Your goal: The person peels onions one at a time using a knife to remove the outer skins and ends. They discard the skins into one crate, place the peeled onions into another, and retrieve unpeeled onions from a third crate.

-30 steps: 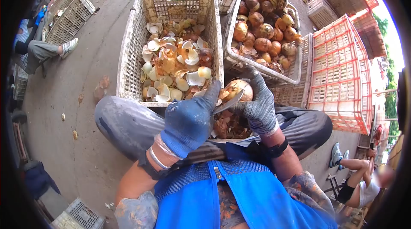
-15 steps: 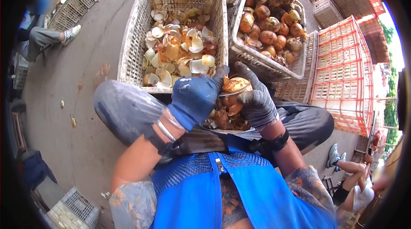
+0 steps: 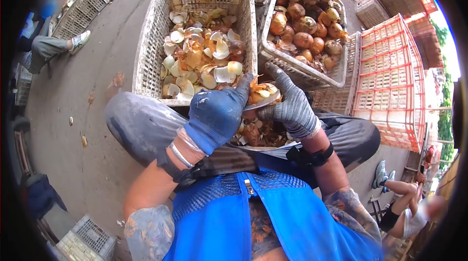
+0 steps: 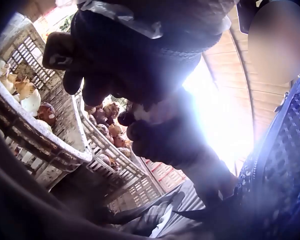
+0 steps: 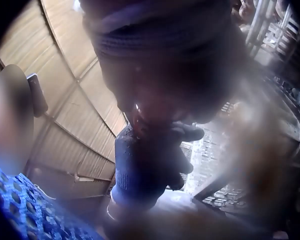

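My left hand (image 3: 214, 114), in a blue glove, grips a knife (image 3: 263, 102) whose metal blade lies against an onion (image 3: 260, 90). The left thumb points up beside the onion's loose brown skin. My right hand (image 3: 291, 107), in a grey striped glove, holds the onion from the other side with its thumb and fingers. Below the hands, between the legs, lies a pile of onion skins (image 3: 253, 133). In the left wrist view the left hand (image 4: 135, 55) is dark against bright light. The right wrist view shows the left hand's blue glove (image 5: 145, 165) beyond the dark right hand.
A white crate (image 3: 146, 61) with onion pieces and skins stands in front. To its right, a tilted crate (image 3: 303, 70) holds many brown onions. Red-netted crates (image 3: 390, 83) stack at the right. One seated person (image 3: 48, 46) is at far left, another (image 3: 407, 212) at lower right.
Both hands have moved slightly up and closer together around the onion. The blade has shifted across the onion, and its skin now looks more torn and loose.
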{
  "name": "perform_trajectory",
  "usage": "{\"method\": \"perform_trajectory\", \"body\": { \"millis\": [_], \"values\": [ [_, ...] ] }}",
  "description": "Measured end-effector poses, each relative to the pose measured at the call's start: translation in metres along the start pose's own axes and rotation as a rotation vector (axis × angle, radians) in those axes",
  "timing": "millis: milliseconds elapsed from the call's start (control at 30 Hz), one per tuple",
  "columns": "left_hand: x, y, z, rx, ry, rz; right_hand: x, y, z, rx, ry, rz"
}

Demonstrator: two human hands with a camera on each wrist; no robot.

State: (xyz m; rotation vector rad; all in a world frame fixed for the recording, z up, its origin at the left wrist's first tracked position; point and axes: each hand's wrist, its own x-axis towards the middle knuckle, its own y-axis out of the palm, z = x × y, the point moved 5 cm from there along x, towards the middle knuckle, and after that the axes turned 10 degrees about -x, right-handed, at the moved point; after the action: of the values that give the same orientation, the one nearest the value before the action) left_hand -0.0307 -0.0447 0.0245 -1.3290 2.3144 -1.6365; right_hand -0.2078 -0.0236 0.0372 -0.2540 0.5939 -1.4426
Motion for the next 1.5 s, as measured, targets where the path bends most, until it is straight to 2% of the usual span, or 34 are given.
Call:
{"method": "perform_trajectory", "body": {
  "millis": [33, 100, 133, 200, 267, 333, 433, 500, 533, 600, 700, 800, 833, 867, 967, 1067, 1133, 1200, 1233, 1300, 1333, 1400, 1433, 1467, 1500],
  "values": [
    [-0.003, 0.004, 0.001, 0.003, -0.004, -0.002, -0.001, 0.0, -0.001, 0.0, -0.003, 0.005],
    [-0.005, 0.008, 0.001, -0.029, 0.007, -0.057, -0.001, -0.002, -0.003, -0.183, -0.033, -0.046],
    [-0.007, 0.007, -0.001, -0.026, 0.005, -0.057, -0.002, -0.001, -0.001, -0.182, -0.036, -0.044],
    [-0.009, 0.006, -0.004, -0.067, -0.112, 0.073, -0.005, -0.002, 0.002, -0.105, 0.023, -0.035],
    [-0.009, 0.002, -0.007, -0.043, -0.086, 0.036, -0.004, 0.0, -0.003, -0.129, -0.008, -0.071],
    [-0.008, -0.001, -0.011, -0.016, -0.054, 0.001, -0.001, 0.001, -0.002, -0.338, -0.048, -0.075],
    [-0.01, 0.001, -0.012, 0.024, -0.081, 0.051, -0.001, 0.002, 0.004, -0.328, 0.014, 0.006],
    [-0.008, 0.005, -0.009, 0.125, -0.138, 0.079, -0.003, 0.007, 0.005, -0.305, -0.033, -0.017],
    [-0.012, 0.006, -0.008, 0.121, -0.142, 0.078, -0.007, 0.008, 0.006, -0.282, -0.077, -0.042],
    [-0.018, 0.006, -0.006, 0.033, -0.087, 0.028, -0.012, 0.009, 0.0, -0.259, -0.024, -0.018],
    [-0.017, 0.008, -0.01, 0.005, -0.123, 0.037, -0.013, 0.014, -0.01, -0.13, -0.04, -0.04],
    [-0.016, 0.004, -0.014, 0.017, -0.117, 0.019, -0.005, 0.011, -0.011, -0.203, -0.062, -0.045],
    [-0.016, 0.002, -0.015, 0.023, -0.101, 0.005, -0.005, 0.01, -0.008, -0.17, 0.016, -0.025],
    [-0.016, -0.002, -0.016, 0.023, -0.098, 0.005, -0.003, 0.008, -0.01, -0.17, 0.016, -0.028],
    [-0.021, -0.006, -0.01, -0.036, -0.089, 0.054, 0.003, 0.001, -0.024, -0.224, -0.096, -0.108],
    [-0.027, 0.002, -0.003, -0.052, -0.033, 0.026, -0.002, 0.009, -0.018, -0.144, -0.016, 0.012],
    [-0.025, 0.006, -0.002, 0.025, -0.119, 0.056, -0.002, 0.014, -0.016, -0.103, 0.005, 0.03],
    [-0.022, 0.01, -0.003, 0.068, -0.14, 0.074, -0.002, 0.013, -0.015, -0.295, -0.143, -0.134],
    [-0.021, 0.011, -0.004, 0.056, -0.144, 0.059, -0.003, 0.016, -0.014, -0.296, -0.143, -0.131],
    [-0.021, 0.014, -0.001, 0.043, -0.152, 0.046, -0.005, 0.021, -0.018, 0.212, 0.02, -0.128],
    [-0.023, 0.019, 0.002, 0.063, -0.149, 0.035, -0.005, 0.02, -0.016, 0.214, 0.025, -0.129],
    [-0.018, 0.022, 0.008, 0.08, -0.144, 0.027, -0.004, 0.024, -0.016, 0.45, 0.137, -0.037],
    [-0.014, 0.023, 0.011, 0.13, -0.079, 0.02, -0.006, 0.027, -0.005, 0.681, 0.128, 0.058],
    [-0.011, 0.024, 0.013, 0.18, -0.014, 0.014, -0.009, 0.031, -0.008, 0.683, 0.137, 0.059],
    [-0.01, 0.025, 0.02, 0.052, 0.022, -0.043, -0.008, 0.032, -0.013, 0.667, 0.102, 0.016]
  ]
}}
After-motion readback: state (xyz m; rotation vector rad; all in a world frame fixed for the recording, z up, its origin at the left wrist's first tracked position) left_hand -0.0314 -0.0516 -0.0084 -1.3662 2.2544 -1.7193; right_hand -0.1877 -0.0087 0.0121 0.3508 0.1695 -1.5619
